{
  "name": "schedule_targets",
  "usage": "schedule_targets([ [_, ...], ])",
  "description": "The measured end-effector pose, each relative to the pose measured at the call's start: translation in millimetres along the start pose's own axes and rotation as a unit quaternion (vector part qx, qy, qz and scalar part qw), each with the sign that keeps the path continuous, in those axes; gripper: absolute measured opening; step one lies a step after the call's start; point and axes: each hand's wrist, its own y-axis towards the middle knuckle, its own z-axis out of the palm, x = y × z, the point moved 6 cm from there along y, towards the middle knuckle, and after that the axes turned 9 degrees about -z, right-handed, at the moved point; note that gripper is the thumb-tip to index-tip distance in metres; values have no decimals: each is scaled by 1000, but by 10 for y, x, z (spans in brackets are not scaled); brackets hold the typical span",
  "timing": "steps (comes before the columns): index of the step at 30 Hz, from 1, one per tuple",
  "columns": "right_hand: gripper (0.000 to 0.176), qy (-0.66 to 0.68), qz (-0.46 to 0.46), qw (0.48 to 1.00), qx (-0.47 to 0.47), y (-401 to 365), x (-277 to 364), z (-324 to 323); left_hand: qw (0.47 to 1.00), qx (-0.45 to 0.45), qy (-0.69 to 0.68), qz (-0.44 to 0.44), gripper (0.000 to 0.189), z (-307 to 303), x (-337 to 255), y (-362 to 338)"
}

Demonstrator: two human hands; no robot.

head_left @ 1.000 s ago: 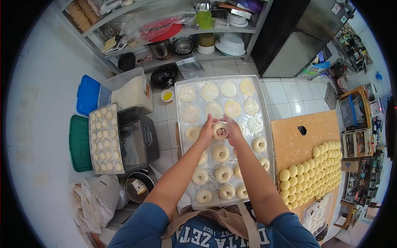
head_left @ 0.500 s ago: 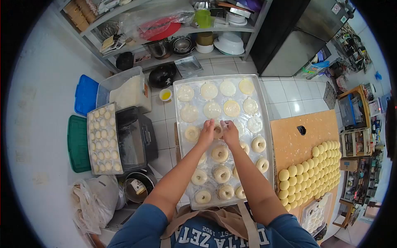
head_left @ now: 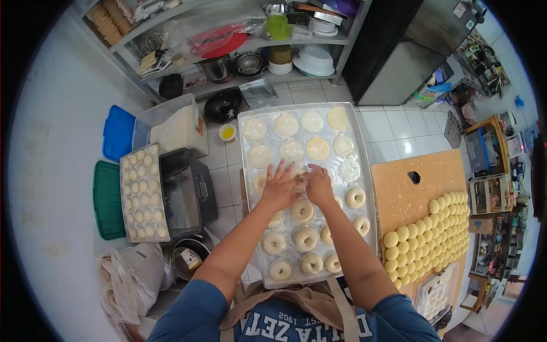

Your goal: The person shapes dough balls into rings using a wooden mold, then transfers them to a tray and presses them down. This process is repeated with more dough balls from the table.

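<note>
A large metal tray [head_left: 365, 171] lies in front of me, with flat dough discs [head_left: 290, 150] in its far rows and dough rings [head_left: 306, 239] in the nearer ones. Near its middle, my left hand [head_left: 279, 189] has its fingers spread over the left side of a dough ring [head_left: 299, 183]. My right hand [head_left: 320, 186] is closed at the right side of that same ring, its fingers curled against the dough. Both hands partly cover the ring, and the left one also hides part of the ring beside it.
To the right, a wooden board [head_left: 393, 188] carries many dough balls [head_left: 419, 242]. On the left a smaller tray [head_left: 142, 194] of dough pieces rests on a dark bin [head_left: 194, 191]. A flour tub [head_left: 176, 128] and a cup of yellow liquid [head_left: 227, 132] stand beyond; shelves [head_left: 262, 40] line the back.
My left hand has gone from pinching the dough ring to spreading its fingers, shifting slightly left. My right hand stays at the ring, its fingers now more curled.
</note>
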Motion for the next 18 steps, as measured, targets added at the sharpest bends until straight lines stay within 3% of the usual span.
schedule_targets([
  [8,28,-74,6,997,26,-8,138,26,998,-2,67,-1,46,103,112,12],
  [15,25,-82,-14,996,23,-31,169,40,999,-8,44,-19,47,15,99,-6],
  [18,25,-13,18,1000,-12,47,77,-74,996,-23,-38,-77,50,-173,76,9],
])
